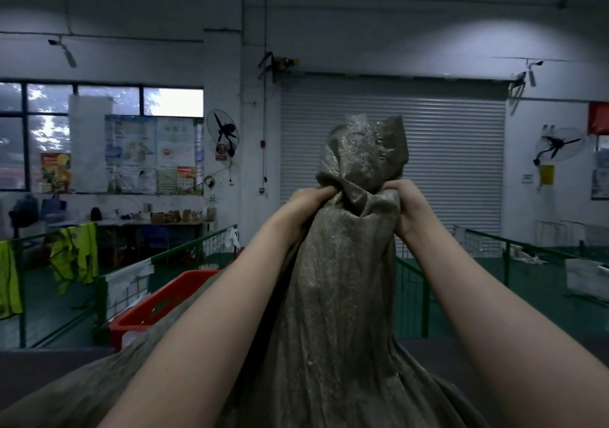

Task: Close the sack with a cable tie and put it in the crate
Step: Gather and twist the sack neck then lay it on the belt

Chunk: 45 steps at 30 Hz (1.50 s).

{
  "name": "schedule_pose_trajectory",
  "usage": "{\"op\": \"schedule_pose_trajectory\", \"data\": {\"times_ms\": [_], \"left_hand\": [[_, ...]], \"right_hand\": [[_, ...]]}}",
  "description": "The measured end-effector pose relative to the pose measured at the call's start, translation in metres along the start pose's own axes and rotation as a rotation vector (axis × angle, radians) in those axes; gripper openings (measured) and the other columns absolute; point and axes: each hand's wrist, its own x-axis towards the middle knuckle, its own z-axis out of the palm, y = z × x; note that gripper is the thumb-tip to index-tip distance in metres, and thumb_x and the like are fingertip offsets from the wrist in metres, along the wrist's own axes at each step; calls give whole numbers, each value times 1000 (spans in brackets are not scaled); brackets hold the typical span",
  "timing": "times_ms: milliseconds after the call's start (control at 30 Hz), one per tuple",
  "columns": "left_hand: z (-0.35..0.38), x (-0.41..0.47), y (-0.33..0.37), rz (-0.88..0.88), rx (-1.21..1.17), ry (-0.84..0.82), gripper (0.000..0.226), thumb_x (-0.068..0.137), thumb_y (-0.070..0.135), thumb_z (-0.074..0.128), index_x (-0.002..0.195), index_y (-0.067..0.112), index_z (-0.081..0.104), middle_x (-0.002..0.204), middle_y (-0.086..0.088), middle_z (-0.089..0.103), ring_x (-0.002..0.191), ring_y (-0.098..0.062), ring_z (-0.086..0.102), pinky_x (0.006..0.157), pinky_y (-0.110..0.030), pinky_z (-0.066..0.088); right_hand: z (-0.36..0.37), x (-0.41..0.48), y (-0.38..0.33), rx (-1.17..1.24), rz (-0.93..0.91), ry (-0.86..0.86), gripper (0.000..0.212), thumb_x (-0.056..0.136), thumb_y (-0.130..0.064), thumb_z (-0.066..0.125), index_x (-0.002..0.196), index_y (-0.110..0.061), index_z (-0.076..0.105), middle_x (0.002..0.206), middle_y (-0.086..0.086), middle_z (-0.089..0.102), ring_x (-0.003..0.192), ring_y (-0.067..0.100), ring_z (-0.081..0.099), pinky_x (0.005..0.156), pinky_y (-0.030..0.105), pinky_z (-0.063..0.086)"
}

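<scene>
A large olive-green woven sack [339, 296] stands upright in front of me, its body spreading wide toward the bottom of the view. Its neck is bunched together at head height, with the loose mouth flaring above the grip. My left hand [304, 205] clutches the gathered neck from the left side. My right hand [407, 205] clutches it from the right. Both arms stretch forward and up. A red plastic crate [158, 305] sits low on the left, partly hidden behind my left forearm and the sack. No cable tie is visible.
Green wire-mesh fencing [131, 282] runs behind the crate and on the right [514, 246]. Yellow safety vests [75, 256] hang on the left fence. A closed roller shutter [461, 164] fills the back wall. A cluttered desk [148, 220] stands under the windows.
</scene>
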Motion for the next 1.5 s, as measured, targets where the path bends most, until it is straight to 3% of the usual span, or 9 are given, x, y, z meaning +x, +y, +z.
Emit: {"op": "schedule_pose_trajectory", "data": {"times_ms": [267, 433, 600, 833, 933, 1033, 1133, 1267, 1500], "left_hand": [[-14, 12, 24, 361, 323, 557, 40, 85, 12, 59, 124, 14, 56, 124, -10, 62, 113, -29, 57, 99, -42, 47], [14, -1, 46, 420, 160, 290, 35, 89, 18, 52, 123, 9, 55, 122, -12, 62, 113, -27, 57, 102, -42, 45], [19, -12, 59, 256, -336, -4, 47, 99, 35, 22, 86, 9, 59, 83, -9, 59, 82, -22, 57, 71, -29, 49], [-32, 12, 47, 325, 129, 445, 26, 92, 26, 46, 109, 9, 56, 102, -13, 62, 84, -18, 54, 70, -31, 44], [-38, -4, 32, 49, 292, 189, 56, 88, 47, 49, 132, 12, 46, 127, -5, 53, 103, -22, 52, 82, -29, 43], [-27, -22, 24, -10, 309, -25, 58, 92, 51, 37, 140, 17, 37, 131, -8, 52, 112, -21, 53, 91, -27, 39], [-18, -22, 25, -25, 112, -6, 54, 95, 43, 37, 137, 10, 40, 95, 0, 59, 82, -11, 55, 71, -18, 41], [-23, -12, 30, 51, 72, 200, 54, 84, 29, 63, 130, 3, 49, 113, -10, 63, 76, -17, 59, 64, -24, 49], [-28, 13, 45, 368, 155, 495, 39, 80, 10, 66, 118, 7, 58, 121, -12, 64, 112, -27, 58, 96, -32, 47]], "right_hand": [[-15, 11, -14, -231, -85, 309, 65, 79, -15, 65, 135, -6, 34, 105, 11, 56, 84, 23, 59, 53, 27, 48], [18, 7, -23, -222, -33, -239, 85, 65, -30, 77, 138, -11, 38, 130, 15, 59, 95, 22, 67, 68, 27, 59], [45, 8, -17, -209, -115, -161, 64, 71, -5, 69, 130, 3, 46, 99, 15, 66, 81, 25, 66, 64, 29, 58], [36, 7, -17, -60, -12, 59, 40, 77, 3, 42, 116, 10, 51, 89, 20, 57, 72, 30, 57, 63, 32, 51], [34, 0, -14, -1, 30, -47, 22, 88, -4, 29, 84, -2, 51, 76, 12, 51, 69, 24, 51, 62, 30, 45], [33, -14, 0, 121, -72, -255, 25, 94, -26, 35, 92, -12, 55, 84, 7, 58, 79, 17, 58, 72, 26, 49], [32, -25, 4, 66, -120, -329, 37, 97, -38, 31, 95, -17, 62, 81, 0, 69, 77, 9, 67, 70, 20, 55], [37, -4, -14, -38, 11, -134, 28, 91, -19, 36, 77, -10, 58, 72, 7, 61, 67, 20, 60, 63, 28, 48], [17, 18, -10, -393, 89, 100, 61, 67, -10, 56, 126, 0, 49, 94, 15, 63, 72, 26, 61, 61, 32, 50]]}}
